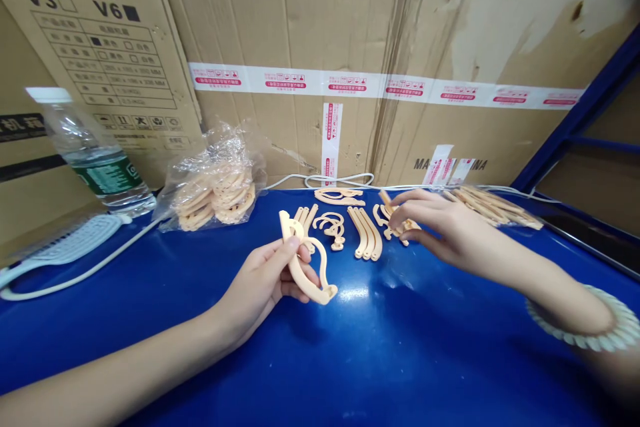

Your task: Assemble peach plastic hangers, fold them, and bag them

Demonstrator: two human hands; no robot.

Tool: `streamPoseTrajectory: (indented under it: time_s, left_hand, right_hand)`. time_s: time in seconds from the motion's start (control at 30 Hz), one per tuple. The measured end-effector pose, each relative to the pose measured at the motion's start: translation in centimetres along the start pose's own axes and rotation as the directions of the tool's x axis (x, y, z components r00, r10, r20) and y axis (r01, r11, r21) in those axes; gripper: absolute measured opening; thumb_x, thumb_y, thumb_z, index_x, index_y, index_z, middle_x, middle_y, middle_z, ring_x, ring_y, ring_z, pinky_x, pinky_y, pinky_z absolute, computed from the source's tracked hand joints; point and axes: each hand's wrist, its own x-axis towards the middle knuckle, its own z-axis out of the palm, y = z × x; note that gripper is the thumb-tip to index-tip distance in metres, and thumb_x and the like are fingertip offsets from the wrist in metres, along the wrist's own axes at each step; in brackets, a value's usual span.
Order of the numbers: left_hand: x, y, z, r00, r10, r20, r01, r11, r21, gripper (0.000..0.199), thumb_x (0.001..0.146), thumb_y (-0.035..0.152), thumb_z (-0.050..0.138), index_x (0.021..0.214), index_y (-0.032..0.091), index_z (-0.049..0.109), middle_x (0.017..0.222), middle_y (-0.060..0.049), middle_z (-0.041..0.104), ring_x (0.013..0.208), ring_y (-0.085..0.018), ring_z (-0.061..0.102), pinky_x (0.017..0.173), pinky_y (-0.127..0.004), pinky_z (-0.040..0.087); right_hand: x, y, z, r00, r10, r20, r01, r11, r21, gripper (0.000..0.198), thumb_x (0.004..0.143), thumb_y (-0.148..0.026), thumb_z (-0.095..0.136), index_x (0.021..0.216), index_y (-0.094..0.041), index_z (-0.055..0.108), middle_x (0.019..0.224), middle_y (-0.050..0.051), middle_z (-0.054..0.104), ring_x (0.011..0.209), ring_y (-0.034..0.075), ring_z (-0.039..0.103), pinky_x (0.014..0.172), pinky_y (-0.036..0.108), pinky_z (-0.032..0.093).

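My left hand (273, 273) is closed around a beige folding hanger (306, 273), made of curved pieces joined at its lower end. My right hand (440, 221) reaches over a small pile of beige hanger pieces (385, 219) at the back right, fingers bent and thumb apart. The fingers partly cover that pile, and a contact there is hard to make out. Between the hands lie curved hanger arms (367, 233) side by side and several hook pieces (333, 227). More straight arms (306, 217) sit just behind my left hand.
Behind the pieces lies a flat hanger (340, 197). A clear bag of beige parts (220, 193), a water bottle (100, 153) and a white handheld fan (75, 240) stand at left. Another bag of long pieces (495, 207) lies at right. Cardboard (280, 20) backs the blue table (350, 360).
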Motion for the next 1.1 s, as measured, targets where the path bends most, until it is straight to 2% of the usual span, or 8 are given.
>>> streamPoseTrajectory:
  time_s: [0.13,0.3,0.5,0.63,0.73,0.93,1.1]
  left_hand:
    - [0.1,0.0,0.1,1.000,0.002,0.011,-0.002,1.000,-0.005,0.031,0.086,0.043,0.064,0.077,0.014,0.058,0.059,-0.007,0.071,0.053,-0.016,0.066,0.046,-0.019,0.048]
    - [-0.1,0.1,0.2,1.000,0.000,0.015,0.000,1.000,-0.004,0.031,0.086,0.043,0.065,0.077,0.014,0.057,0.059,-0.007,0.071,0.051,-0.015,0.066,0.046,-0.019,0.048]
    - [-0.1,0.1,0.2,1.000,-0.002,0.007,0.002,1.000,0.003,0.030,0.086,0.042,0.064,0.076,0.014,0.058,0.059,-0.007,0.070,0.052,-0.015,0.066,0.046,-0.019,0.047]
    - [-0.2,0.1,0.2,1.000,-0.005,0.005,0.005,1.000,0.005,0.030,0.087,0.042,0.064,0.076,0.014,0.058,0.059,-0.007,0.070,0.052,-0.016,0.066,0.046,-0.019,0.047]
    - [-0.1,0.1,0.2,1.000,-0.001,0.010,0.001,1.000,0.010,0.029,0.088,0.041,0.062,0.077,0.014,0.058,0.059,-0.007,0.071,0.052,-0.015,0.066,0.046,-0.018,0.048]
    - [0.0,-0.1,0.0,1.000,0.002,0.017,-0.002,1.000,0.015,0.029,0.089,0.041,0.061,0.078,0.014,0.058,0.061,-0.006,0.071,0.052,-0.015,0.066,0.047,-0.018,0.049]
    - [-0.2,0.0,0.2,1.000,0.002,0.025,-0.002,1.000,0.026,0.029,0.091,0.041,0.058,0.078,0.014,0.058,0.061,-0.004,0.071,0.053,-0.014,0.066,0.048,-0.017,0.049]
  right_hand:
    - [0.3,-0.5,1.5,0.991,-0.035,0.133,0.027,0.998,0.061,0.018,0.094,-0.012,0.043,0.086,-0.017,0.057,0.084,0.008,0.061,0.082,0.021,0.053,0.074,0.035,0.046]
    - [0.3,-0.7,1.6,0.972,0.015,0.234,-0.027,0.998,0.049,0.017,0.091,-0.006,0.044,0.085,-0.017,0.057,0.086,0.007,0.059,0.080,0.020,0.052,0.077,0.035,0.044]
    - [0.1,-0.1,2.5,0.966,0.065,0.251,-0.073,0.997,0.021,0.021,0.090,-0.004,0.044,0.093,-0.015,0.062,0.095,0.009,0.059,0.087,0.019,0.057,0.076,0.032,0.047]
    - [0.1,0.3,3.1,0.965,0.069,0.254,-0.089,0.994,0.070,0.024,0.089,-0.001,0.045,0.093,-0.015,0.064,0.099,0.010,0.061,0.088,0.018,0.060,0.078,0.031,0.049]
    - [0.1,0.5,2.9,0.965,0.056,0.255,-0.087,0.990,0.115,0.025,0.088,0.001,0.045,0.093,-0.015,0.064,0.097,0.009,0.062,0.088,0.017,0.061,0.078,0.030,0.049]
    - [0.0,0.8,2.0,0.951,0.132,0.278,-0.156,0.986,0.065,0.024,0.086,0.001,0.050,0.094,-0.016,0.064,0.093,0.006,0.064,0.084,0.017,0.063,0.074,0.030,0.049]
    - [-0.1,0.5,2.2,0.948,0.086,0.306,-0.117,0.990,0.085,0.024,0.089,-0.001,0.049,0.092,-0.017,0.067,0.091,0.005,0.066,0.082,0.016,0.063,0.074,0.029,0.049]
